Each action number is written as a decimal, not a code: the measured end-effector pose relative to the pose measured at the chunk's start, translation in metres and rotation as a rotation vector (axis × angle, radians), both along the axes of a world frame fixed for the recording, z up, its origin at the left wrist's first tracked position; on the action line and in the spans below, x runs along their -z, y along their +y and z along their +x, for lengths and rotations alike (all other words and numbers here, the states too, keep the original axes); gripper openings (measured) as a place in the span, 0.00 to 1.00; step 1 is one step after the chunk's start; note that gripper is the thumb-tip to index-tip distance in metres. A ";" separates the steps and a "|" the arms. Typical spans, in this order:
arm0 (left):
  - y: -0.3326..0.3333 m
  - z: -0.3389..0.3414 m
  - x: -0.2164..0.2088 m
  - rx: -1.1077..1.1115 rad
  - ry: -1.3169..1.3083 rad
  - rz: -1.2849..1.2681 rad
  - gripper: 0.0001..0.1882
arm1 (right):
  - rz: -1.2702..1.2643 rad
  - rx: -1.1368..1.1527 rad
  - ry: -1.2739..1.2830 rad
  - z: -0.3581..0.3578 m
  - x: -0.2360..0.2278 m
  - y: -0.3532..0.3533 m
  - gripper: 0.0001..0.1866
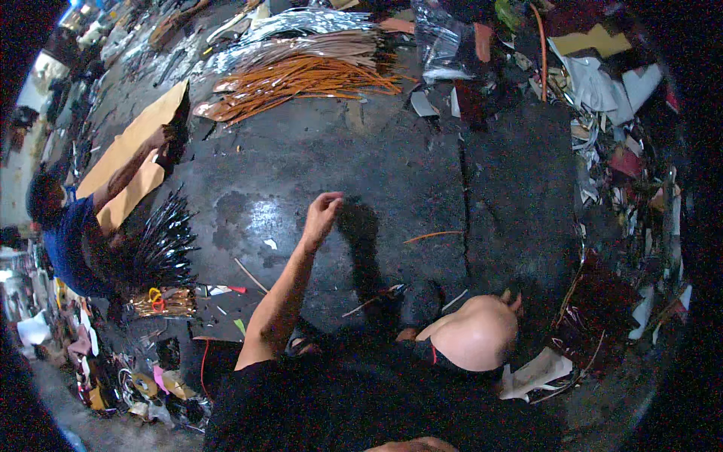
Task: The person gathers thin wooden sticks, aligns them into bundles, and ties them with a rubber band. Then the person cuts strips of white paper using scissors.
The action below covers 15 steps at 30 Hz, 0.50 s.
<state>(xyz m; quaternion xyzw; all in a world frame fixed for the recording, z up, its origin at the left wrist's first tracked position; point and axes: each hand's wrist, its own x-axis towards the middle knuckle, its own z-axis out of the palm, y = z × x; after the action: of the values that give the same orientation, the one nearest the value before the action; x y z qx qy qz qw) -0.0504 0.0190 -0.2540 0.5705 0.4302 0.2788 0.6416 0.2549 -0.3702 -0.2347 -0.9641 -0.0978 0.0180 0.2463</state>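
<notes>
Concrete floor [392, 173], dark, stained and cracked, fills the middle of the view, with a pale glossy patch near its centre and clutter heaped all around its edge. The person's left hand [322, 211] is raised over the bare floor, fingers curled loosely together at the tips; whether they pinch anything cannot be told. The right hand [514, 301] is mostly hidden behind a bent knee, so its state cannot be told. A single thin orange strip [431, 236] lies on the floor to the right of the left hand, well apart from it. At the far side a bundle of orange strips [301, 83] fans out flat, long and narrow, beside crinkled clear plastic sheeting [444, 38]. To the left lie flat sheets of brown cardboard [128, 143], where another person in a blue shirt reaches with a hand [162, 139]. Near them a sheaf of dark glossy strips [162, 245] spreads like a fan. Scraps of pale and dark sheet material [610, 83] pile along the right edge.
</notes>
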 end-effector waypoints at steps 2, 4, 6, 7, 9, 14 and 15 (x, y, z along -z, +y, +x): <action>-0.005 0.049 -0.051 0.221 -0.089 -0.042 0.15 | -0.008 0.126 0.163 -0.018 0.012 -0.049 0.17; -0.023 0.093 -0.124 0.539 -0.212 -0.051 0.13 | 0.000 0.174 0.287 -0.033 0.017 -0.077 0.17; -0.042 0.123 -0.202 0.840 -0.397 -0.125 0.12 | 0.019 0.172 0.337 -0.041 0.018 -0.088 0.16; -0.057 0.128 -0.239 0.978 -0.508 -0.218 0.12 | 0.022 0.163 0.354 -0.046 0.018 -0.094 0.15; -0.074 0.130 -0.305 1.215 -0.603 -0.181 0.10 | 0.030 0.106 0.384 -0.049 0.013 -0.097 0.15; -0.117 0.153 -0.353 1.232 -1.121 -0.164 0.16 | 0.027 -0.131 0.387 -0.047 -0.009 -0.100 0.13; -0.124 0.157 -0.355 1.200 -1.139 -0.167 0.16 | 0.026 -0.203 0.376 -0.045 -0.016 -0.100 0.12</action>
<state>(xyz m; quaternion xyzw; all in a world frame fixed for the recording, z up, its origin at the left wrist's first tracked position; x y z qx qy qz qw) 0.1062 -0.1051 0.1009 0.4249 -0.3184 0.1026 0.8412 0.2095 -0.4697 -0.2185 -0.9257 -0.1469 0.2212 0.2694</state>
